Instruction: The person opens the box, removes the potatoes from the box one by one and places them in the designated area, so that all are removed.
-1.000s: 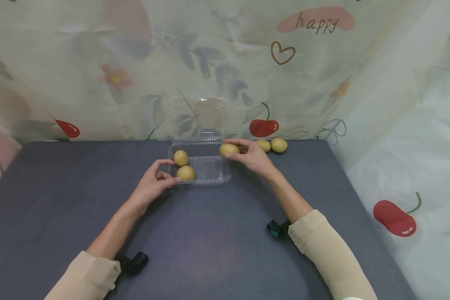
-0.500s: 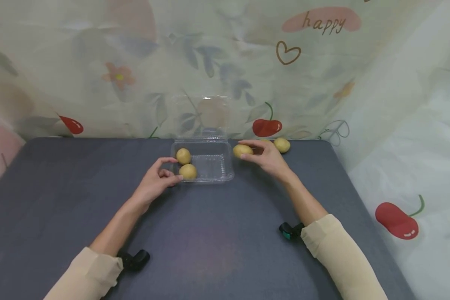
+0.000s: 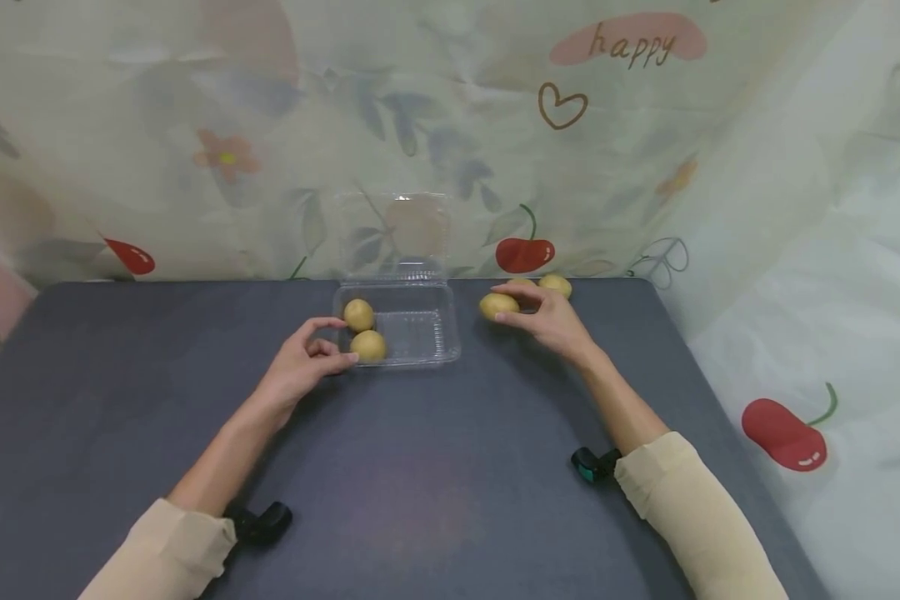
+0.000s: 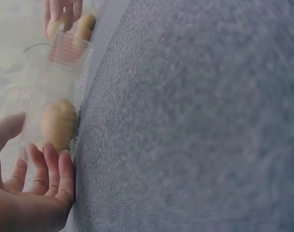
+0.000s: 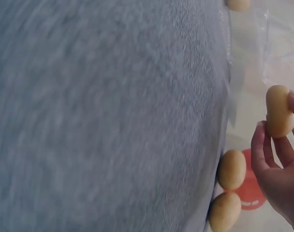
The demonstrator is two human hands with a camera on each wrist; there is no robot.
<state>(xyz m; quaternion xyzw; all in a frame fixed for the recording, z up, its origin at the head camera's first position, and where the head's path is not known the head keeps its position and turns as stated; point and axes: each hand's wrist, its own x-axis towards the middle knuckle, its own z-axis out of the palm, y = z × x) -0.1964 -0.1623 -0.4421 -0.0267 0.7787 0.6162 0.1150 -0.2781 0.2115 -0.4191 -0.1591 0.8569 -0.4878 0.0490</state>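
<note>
A clear plastic clamshell box point(image 3: 418, 337) sits open at the table's far middle, its lid point(image 3: 394, 229) standing up. Two potatoes point(image 3: 358, 314) point(image 3: 367, 345) lie in its left half; the nearer potato point(image 4: 58, 124) shows in the left wrist view. My left hand point(image 3: 303, 362) holds the box's front-left corner, thumb by the rim, fingers point(image 4: 50, 166) against the wall. My right hand point(image 3: 547, 318) pinches a third potato point(image 3: 498, 306) just right of the box, low over the table; this held potato point(image 5: 279, 111) is between thumb and fingers.
Two more potatoes point(image 5: 232, 169) point(image 5: 225, 211) lie at the dark table's point(image 3: 420, 483) far edge behind my right hand; one potato point(image 3: 556, 285) shows in the head view. A patterned cloth point(image 3: 495, 133) hangs behind and to the right.
My right hand has carried its potato rightward, from over the box's right rim to beside the box. The left hand and the box have stayed put.
</note>
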